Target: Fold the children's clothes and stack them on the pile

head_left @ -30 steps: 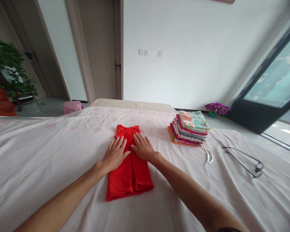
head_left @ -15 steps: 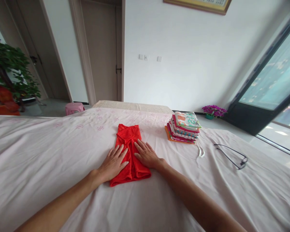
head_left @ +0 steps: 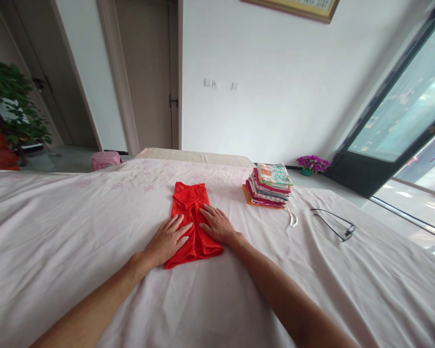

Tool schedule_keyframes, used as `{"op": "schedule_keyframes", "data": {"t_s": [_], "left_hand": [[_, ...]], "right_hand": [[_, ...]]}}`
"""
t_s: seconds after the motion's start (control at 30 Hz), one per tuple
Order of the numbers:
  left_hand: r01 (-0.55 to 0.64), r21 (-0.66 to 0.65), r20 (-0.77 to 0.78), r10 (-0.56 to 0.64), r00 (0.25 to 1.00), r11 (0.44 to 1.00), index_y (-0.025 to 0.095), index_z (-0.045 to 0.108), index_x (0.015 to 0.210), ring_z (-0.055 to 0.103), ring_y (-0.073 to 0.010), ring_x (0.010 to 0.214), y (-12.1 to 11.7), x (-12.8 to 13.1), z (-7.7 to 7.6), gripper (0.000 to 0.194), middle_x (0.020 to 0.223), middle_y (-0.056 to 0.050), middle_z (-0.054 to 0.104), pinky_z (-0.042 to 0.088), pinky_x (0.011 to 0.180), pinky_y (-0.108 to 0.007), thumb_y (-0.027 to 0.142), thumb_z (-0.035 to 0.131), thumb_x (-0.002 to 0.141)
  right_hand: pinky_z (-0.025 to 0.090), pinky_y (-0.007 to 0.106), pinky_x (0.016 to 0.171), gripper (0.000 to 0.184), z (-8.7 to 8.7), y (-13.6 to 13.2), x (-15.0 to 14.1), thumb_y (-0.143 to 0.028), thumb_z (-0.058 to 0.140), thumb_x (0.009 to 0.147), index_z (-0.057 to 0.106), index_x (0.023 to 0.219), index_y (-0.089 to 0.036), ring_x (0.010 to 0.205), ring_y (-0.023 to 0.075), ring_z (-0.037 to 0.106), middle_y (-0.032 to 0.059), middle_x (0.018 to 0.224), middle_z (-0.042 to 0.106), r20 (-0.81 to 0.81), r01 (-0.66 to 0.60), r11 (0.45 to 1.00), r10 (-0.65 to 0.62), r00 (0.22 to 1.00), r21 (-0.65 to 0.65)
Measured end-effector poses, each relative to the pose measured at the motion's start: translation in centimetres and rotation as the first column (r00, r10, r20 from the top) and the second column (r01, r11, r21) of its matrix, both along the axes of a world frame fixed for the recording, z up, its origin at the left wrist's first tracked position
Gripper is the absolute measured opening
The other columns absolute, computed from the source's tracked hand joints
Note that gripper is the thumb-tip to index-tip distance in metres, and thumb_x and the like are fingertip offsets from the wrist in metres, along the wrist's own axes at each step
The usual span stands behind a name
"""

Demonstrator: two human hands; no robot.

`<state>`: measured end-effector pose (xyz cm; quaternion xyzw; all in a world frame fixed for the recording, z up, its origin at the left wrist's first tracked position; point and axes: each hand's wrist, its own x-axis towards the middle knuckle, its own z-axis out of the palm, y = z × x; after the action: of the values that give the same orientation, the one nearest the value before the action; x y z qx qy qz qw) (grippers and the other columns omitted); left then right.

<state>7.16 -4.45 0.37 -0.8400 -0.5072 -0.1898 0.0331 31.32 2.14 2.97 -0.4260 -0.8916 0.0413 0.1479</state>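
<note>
A red piece of cloth [head_left: 190,195], perhaps a garment or towel, lies on the pale sheet in front of me. Its two sides are folded inward and meet near a seam down the middle. Flat on its left half rests my left hand [head_left: 169,238], fingers spread. My right hand [head_left: 217,224] presses on the right half, also with fingers stretched out. Neither hand grips the fabric. Parts of the cloth under both palms are hidden.
A stack of folded, patterned fabrics [head_left: 268,187] with white cords [head_left: 293,216] sits to the right. Farther right lie black-framed glasses [head_left: 342,231]. The sheet [head_left: 76,232] has wrinkles. Beyond it are a pink stool [head_left: 106,159] and purple flowers [head_left: 313,164].
The whole view has shifted slightly, so things appear a little farther left and higher. Both hands stay flat on the red cloth, and its folded shape looks about the same.
</note>
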Motion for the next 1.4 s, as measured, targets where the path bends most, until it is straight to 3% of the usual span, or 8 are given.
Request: {"op": "schedule_keyframes", "data": {"t_s": [0.2,0.43,0.77,0.93,1.03,1.2,1.3,1.4], "left_hand": [[0.007,0.032,0.028,-0.008,1.000,0.999,0.026,0.055,0.138,0.035,-0.0283,0.143,-0.2,0.2,0.4,0.044,0.153,-0.011,0.042,0.034,0.115,-0.050,0.037,0.044,0.097],[0.138,0.023,0.107,-0.139,0.984,0.990,0.023,0.062,0.130,0.045,-0.0228,0.136,-0.4,0.6,1.2,0.038,0.141,-0.007,0.057,0.039,0.114,-0.045,0.027,0.046,0.096],[0.113,0.036,0.158,-0.118,0.980,0.993,0.020,0.064,0.125,0.052,-0.0217,0.130,-0.6,0.8,1.3,0.034,0.136,-0.008,0.060,0.043,0.111,-0.041,0.025,0.048,0.094],[0.080,0.128,0.232,-0.109,0.967,0.989,0.022,0.064,0.110,0.061,-0.0182,0.107,-1.1,-0.3,2.7,0.024,0.112,-0.006,0.065,0.050,0.098,-0.034,0.019,0.049,0.091],[0.132,0.095,0.207,-0.149,0.967,0.987,0.022,0.062,0.101,0.062,-0.0155,0.096,-1.8,-2.1,3.7,0.026,0.100,-0.004,0.064,0.051,0.090,-0.029,0.008,0.045,0.087],[0.376,-0.036,0.108,-0.370,0.923,0.926,0.025,0.062,0.111,0.064,-0.0125,0.103,-3.7,-5.5,4.6,0.044,0.110,-0.002,0.068,0.050,0.093,-0.024,-0.001,0.042,0.082],[0.425,-0.019,0.062,-0.423,0.904,0.905,0.029,0.060,0.124,0.062,-0.0138,0.113,-4.5,-6.2,4.3,0.045,0.122,-0.002,0.068,0.048,0.102,-0.028,0.005,0.049,0.087],[0.437,0.033,0.028,-0.438,0.898,0.899,0.028,0.061,0.125,0.063,-0.0141,0.112,-4.2,-5.7,4.2,0.039,0.122,-0.003,0.069,0.048,0.102,-0.029,0.013,0.052,0.091]], "right_hand": [[0.025,0.043,0.117,0.059,0.6,-0.3,-0.1,-0.050,0.048,0.096,0.042,0.147,-0.022,0.140,0.0246,0.037,0.0101,0.155,0.037,-0.026,0.009,1.000,-0.009,1.000,-0.008],[0.030,0.040,0.114,0.056,0.7,-0.3,-0.3,-0.047,0.050,0.095,0.047,0.144,-0.021,0.136,0.0240,0.042,0.0107,0.152,0.041,-0.045,0.020,1.000,-0.020,0.999,0.014],[0.033,0.040,0.112,0.055,0.2,-0.1,-0.1,-0.043,0.053,0.094,0.047,0.143,-0.021,0.134,0.0238,0.045,0.0114,0.149,0.044,-0.112,0.012,1.000,-0.009,0.994,0.020],[0.039,0.035,0.107,0.044,0.3,-0.4,0.2,-0.032,0.055,0.093,0.052,0.135,-0.019,0.126,0.0212,0.051,0.0112,0.139,0.053,-0.231,0.013,0.998,0.002,0.973,0.061],[0.045,0.031,0.100,0.032,0.8,-1.2,1.3,-0.020,0.052,0.091,0.061,0.122,-0.020,0.113,0.0187,0.058,0.0087,0.123,0.062,-0.283,0.006,0.998,0.013,0.959,0.066],[0.048,0.032,0.093,0.034,2.5,-3.3,5.1,-0.015,0.046,0.092,0.070,0.113,-0.027,0.104,0.0183,0.062,0.0050,0.113,0.069,-0.144,-0.220,0.975,0.222,0.964,0.032],[0.047,0.034,0.094,0.034,3.4,-4.1,6.9,-0.022,0.044,0.097,0.069,0.119,-0.031,0.107,0.0184,0.063,0.0042,0.121,0.069,-0.024,-0.398,0.917,0.398,0.917,0.015],[0.046,0.036,0.096,0.035,3.6,-4.1,7.3,-0.026,0.042,0.099,0.066,0.123,-0.031,0.113,0.0189,0.061,0.0052,0.125,0.068,0.039,-0.489,0.872,0.488,0.872,0.010]]}}
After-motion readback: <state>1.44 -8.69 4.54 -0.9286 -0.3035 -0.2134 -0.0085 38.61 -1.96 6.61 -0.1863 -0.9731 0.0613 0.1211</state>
